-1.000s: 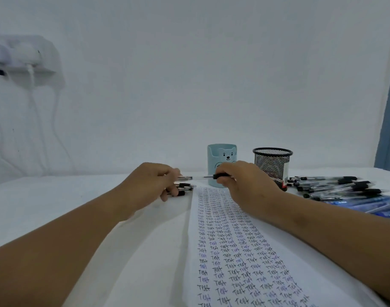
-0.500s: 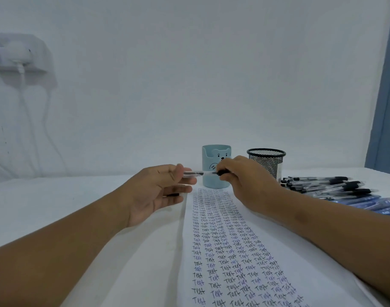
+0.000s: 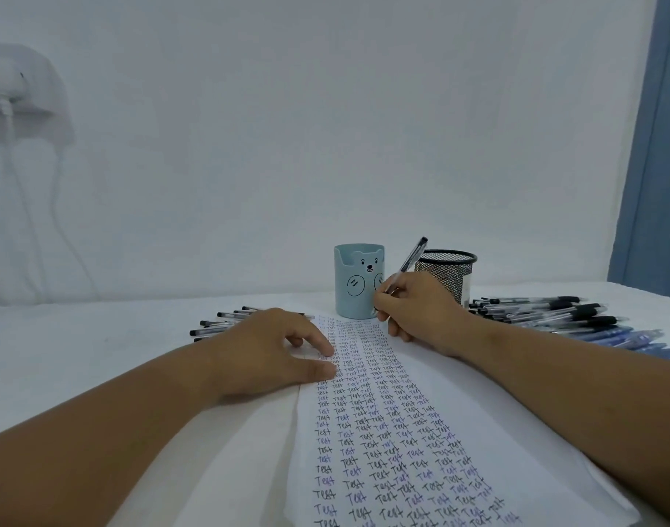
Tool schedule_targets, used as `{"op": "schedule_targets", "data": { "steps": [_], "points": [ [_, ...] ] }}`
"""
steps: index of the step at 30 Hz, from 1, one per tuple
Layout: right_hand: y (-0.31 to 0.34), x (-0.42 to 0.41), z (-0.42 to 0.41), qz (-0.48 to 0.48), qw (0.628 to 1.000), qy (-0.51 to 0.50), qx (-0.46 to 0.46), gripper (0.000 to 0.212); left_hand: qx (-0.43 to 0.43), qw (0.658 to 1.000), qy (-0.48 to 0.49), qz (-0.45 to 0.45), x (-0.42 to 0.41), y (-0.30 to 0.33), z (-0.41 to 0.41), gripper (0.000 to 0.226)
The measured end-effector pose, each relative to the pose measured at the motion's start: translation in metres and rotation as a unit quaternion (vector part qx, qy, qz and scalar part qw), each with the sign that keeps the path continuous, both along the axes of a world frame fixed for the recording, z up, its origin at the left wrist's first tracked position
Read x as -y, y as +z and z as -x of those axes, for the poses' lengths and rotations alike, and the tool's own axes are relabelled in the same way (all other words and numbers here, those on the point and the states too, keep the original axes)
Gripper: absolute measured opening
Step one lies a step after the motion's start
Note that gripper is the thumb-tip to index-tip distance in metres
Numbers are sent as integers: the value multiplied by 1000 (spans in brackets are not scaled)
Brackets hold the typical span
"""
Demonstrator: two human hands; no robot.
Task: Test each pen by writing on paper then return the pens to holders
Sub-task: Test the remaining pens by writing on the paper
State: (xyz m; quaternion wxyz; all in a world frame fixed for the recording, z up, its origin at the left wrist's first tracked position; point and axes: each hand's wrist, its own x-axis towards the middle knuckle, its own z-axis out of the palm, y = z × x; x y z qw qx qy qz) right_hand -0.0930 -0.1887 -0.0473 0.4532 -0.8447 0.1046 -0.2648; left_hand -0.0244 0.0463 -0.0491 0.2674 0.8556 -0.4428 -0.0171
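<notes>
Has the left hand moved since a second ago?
Yes. The left hand came off the pens and toward the person, now pressing flat on the paper.

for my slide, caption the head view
Right hand tests a pen on paper; left hand steadies it.

A plain indoor writing station, home or office not determinable; a table (image 3: 78,355) draped in white cloth stands against a bare white wall (image 3: 326,127); a white wall outlet (image 3: 17,89) with trailing cords at upper left; a blue curtain (image 3: 653,146) at right; a bear-faced pen cup (image 3: 358,281), a black mesh holder (image 3: 445,273) and loose pens (image 3: 546,311) suggest desk work
</notes>
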Motion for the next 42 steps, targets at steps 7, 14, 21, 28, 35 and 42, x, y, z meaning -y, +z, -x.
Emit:
{"op": "schedule_targets", "data": {
  "steps": [7, 14, 21, 28, 35, 42],
  "points": [
    [-1, 3, -5, 1, 998, -30, -49, 16, 1, 1000, 5, 2, 1, 0, 1, 29],
    [-2, 3, -7, 1, 998, -31, -62, 19, 2, 1000, -3, -3, 1, -1, -2, 30],
    [-4, 6, -11, -15, 998, -22, -55, 14, -2, 1000, -5, -6, 1, -1, -2, 31],
    [-5, 7, -12, -2, 998, -32, -53, 13, 1, 1000, -5, -3, 1, -1, -2, 29],
    [-5, 6, -11, 10, 998, -36, -54, 17, 5, 1000, -10, -6, 1, -1, -3, 29],
    [-4, 6, -10, 11, 998, -36, -56, 15, 6, 1000, -11, -9, 1, -2, -4, 29]
  ]
}}
